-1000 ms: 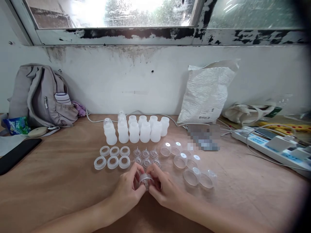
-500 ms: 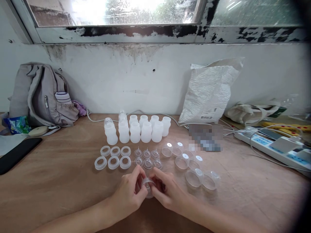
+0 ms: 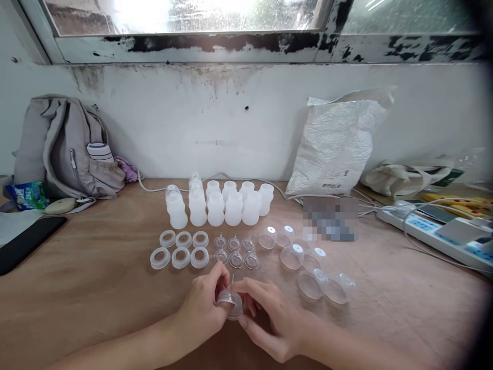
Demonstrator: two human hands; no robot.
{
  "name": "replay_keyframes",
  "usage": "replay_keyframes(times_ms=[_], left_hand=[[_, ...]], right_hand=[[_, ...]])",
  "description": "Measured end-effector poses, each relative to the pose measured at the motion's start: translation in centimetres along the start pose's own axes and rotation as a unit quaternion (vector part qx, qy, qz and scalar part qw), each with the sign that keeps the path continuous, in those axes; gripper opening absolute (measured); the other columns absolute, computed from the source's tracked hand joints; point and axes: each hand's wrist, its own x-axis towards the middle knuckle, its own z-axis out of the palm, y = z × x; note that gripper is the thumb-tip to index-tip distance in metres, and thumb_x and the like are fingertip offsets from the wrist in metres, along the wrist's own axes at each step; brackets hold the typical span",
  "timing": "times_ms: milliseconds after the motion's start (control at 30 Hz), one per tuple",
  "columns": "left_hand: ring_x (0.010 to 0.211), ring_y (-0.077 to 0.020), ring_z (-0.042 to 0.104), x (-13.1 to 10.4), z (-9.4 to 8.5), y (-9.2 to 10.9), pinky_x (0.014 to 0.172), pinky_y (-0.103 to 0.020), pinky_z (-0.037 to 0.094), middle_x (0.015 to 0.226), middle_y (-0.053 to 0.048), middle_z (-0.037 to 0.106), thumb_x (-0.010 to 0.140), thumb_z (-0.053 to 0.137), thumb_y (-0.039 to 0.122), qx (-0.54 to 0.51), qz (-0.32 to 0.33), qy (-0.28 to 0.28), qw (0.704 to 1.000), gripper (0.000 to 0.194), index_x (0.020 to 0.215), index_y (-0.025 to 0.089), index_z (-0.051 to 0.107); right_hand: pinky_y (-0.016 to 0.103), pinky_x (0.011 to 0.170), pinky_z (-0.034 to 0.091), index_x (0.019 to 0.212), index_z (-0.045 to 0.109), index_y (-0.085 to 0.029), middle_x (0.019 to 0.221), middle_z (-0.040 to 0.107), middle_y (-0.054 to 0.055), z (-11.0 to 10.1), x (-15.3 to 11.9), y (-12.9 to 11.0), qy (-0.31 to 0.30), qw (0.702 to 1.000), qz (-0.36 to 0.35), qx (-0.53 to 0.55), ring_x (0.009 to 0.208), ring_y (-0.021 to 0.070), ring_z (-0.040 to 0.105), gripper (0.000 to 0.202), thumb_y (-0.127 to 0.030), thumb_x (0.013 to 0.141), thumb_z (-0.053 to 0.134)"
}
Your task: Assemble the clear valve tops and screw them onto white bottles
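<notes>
on the counter (image 3: pixel 100 277), six whitish rings (image 3: pixel 181 265) lie in two rows. the left hand (image 3: pixel 204 298) keeps a closed grip, pinching a clear ribbed piece (image 3: pixel 236 304) between both hands. the right hand's (image 3: pixel 285 318) grip is half curled beside it; whether it holds on, i cannot tell. clear cups (image 3: pixel 310 287) lie farther right.

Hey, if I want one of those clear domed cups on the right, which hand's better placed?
Probably your right hand: it's nearer the clear domed cups and looks loosely open, while your left hand grips the clear piece.
</notes>
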Motion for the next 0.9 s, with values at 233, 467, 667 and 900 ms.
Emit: replay_keyframes(times_ms=[233, 467, 667, 900], left_hand=[[0.053, -0.0083, 0.038, -0.4, 0.1, -0.4, 0.052, -0.021, 0.029, 0.06, 0.007, 0.043, 0.069, 0.043, 0.006, -0.008, 0.025, -0.005, 1.0, 0.016, 0.075, 0.02, 0.037], [0.044, -0.0052, 0.035, 0.8, 0.2, -0.9, 0.036, -0.014, 0.03, 0.061, 0.007, 0.044, 0.077, 0.053, 0.033, -0.229, -0.038, -0.016, 0.973, 0.022, 0.08, 0.022, 0.034], [0.04, -0.0037, 0.038, 0.9, 0.3, -1.1, 0.032, -0.013, 0.034, 0.061, 0.008, 0.046, 0.075, 0.058, 0.033, -0.268, -0.063, -0.026, 0.961, 0.025, 0.084, 0.021, 0.038], [0.039, -0.007, 0.048, 0.7, -0.5, -0.2, 0.042, -0.018, 0.039, 0.054, 0.005, 0.051, 0.084, 0.04, 0.033, -0.286, -0.075, -0.032, 0.955, 0.021, 0.095, 0.017, 0.048]], right_hand=[[0.024, 0.054, 0.038, 0.105, 0.042, -0.019, 0.071, 0.05, 0.001, 0.2, -0.5, 0.0, 0.011, 1.0, -0.009, -0.002, 0.058, 0.0116, 0.047, 0.033, -0.014, 0.073, 0.045], [0.02, 0.045, 0.031, 0.099, 0.044, -0.019, 0.065, 0.044, -0.002, 0.2, 0.2, 0.3, 0.111, 0.971, 0.156, 0.146, 0.053, 0.009, 0.04, 0.016, -0.029, 0.087, 0.042], [0.021, 0.043, 0.024, 0.066, 0.041, -0.018, 0.053, 0.036, -0.005, 0.2, 0.4, 0.7, 0.119, 0.953, 0.197, 0.197, 0.047, 0.0074, 0.032, 0.027, -0.038, 0.085, 0.045], [0.022, 0.043, 0.026, 0.052, 0.032, -0.018, 0.045, 0.034, -0.005, 0.2, 0.7, 0.9, 0.157, 0.934, 0.238, 0.213, 0.042, 0.0066, 0.033, 0.043, -0.042, 0.088, 0.036]])
